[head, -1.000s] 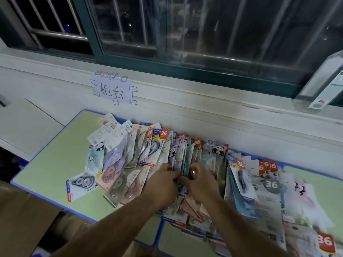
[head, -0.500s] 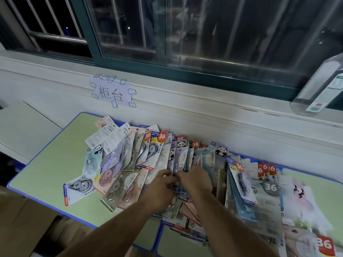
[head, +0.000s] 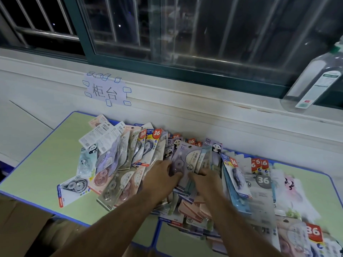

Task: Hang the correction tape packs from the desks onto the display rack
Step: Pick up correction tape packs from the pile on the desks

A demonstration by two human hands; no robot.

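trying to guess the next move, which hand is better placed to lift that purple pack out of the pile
Probably left. The left hand already has its thumb on the purple pack, at its lower left edge. The right hand touches the teal packs beside it.

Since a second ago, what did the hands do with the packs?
Both hands slid a little further up into the heap. The left hand and right hand now pinch a lilac pack and tip it up, so its front shows; before, only edges showed there. The rest of the heap, the green desk, the paper sign and the bottle stayed put.
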